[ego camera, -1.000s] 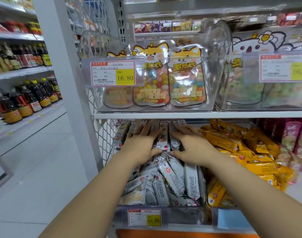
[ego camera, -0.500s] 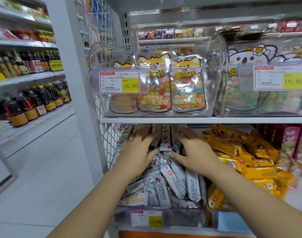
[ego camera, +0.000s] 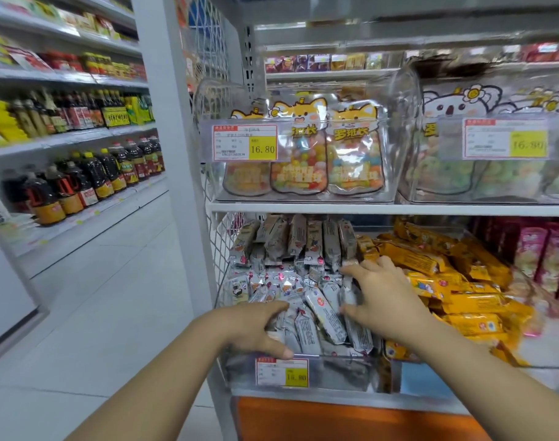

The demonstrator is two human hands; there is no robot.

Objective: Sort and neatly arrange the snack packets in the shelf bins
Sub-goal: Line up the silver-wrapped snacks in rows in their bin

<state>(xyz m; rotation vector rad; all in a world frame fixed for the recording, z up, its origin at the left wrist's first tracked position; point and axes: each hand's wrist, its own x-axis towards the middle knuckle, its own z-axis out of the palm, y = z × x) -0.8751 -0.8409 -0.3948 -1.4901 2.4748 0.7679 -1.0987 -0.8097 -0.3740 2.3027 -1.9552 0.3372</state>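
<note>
A clear bin [ego camera: 335, 374] on the lower shelf holds several silver snack packets [ego camera: 322, 310]. A rear row of them [ego camera: 303, 240] stands upright, while the front ones lie in a loose heap. My left hand [ego camera: 252, 326] is at the bin's front left corner. Its fingers curl over a bunch of front packets and its thumb is under them by the front wall. My right hand [ego camera: 383, 294] rests with spread fingers on the packets along the bin's right side, next to the yellow packets [ego camera: 446, 281].
The yellow packets are piled in the neighbouring bin, with pink packets [ego camera: 542, 253] further right. The shelf above [ego camera: 367, 207] carries clear bins of candy bags [ego camera: 300, 154]. A yellow price tag [ego camera: 281, 372] hangs on the bin front. To the left are a white shelf post [ego camera: 176, 154] and the aisle floor.
My left hand has drawn back from the rear packets to the bin's front left corner. My right hand has slid back and to the right. The upright rear row now shows.
</note>
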